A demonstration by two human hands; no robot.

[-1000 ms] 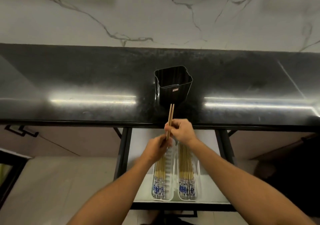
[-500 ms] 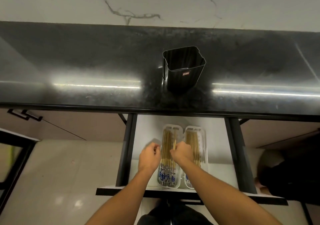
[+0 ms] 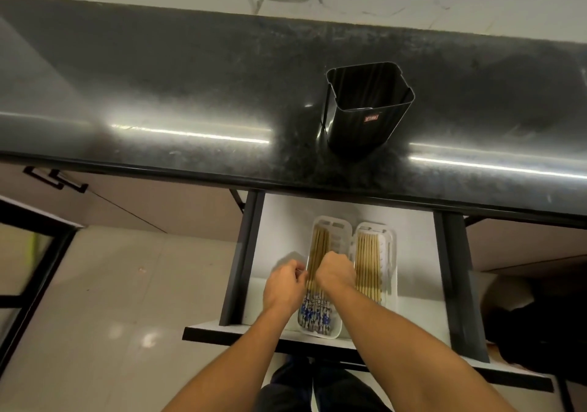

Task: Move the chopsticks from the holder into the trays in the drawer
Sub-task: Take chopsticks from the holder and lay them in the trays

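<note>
The black chopstick holder (image 3: 365,125) stands on the dark counter and looks empty inside. Below it, the open drawer (image 3: 282,221) holds two white trays side by side. The left tray (image 3: 333,221) carries wooden chopsticks (image 3: 319,243) with blue-patterned ends, and the right tray (image 3: 392,252) has a row of chopsticks (image 3: 368,259) too. My left hand (image 3: 286,284) and my right hand (image 3: 335,273) are both curled over the middle of the left tray, fingers closed on the chopsticks there. The hands hide the grip itself.
The black stone counter (image 3: 158,93) overhangs the drawer's back end. Dark drawer rails (image 3: 241,259) run along both sides. A cabinet handle (image 3: 54,179) shows at the left above a pale tiled floor (image 3: 127,316). A marble wall backs the counter.
The pair of chopsticks held up near the counter edge has come down into the left tray. Both hands have sunk into the drawer with it, and the view has tilted down.
</note>
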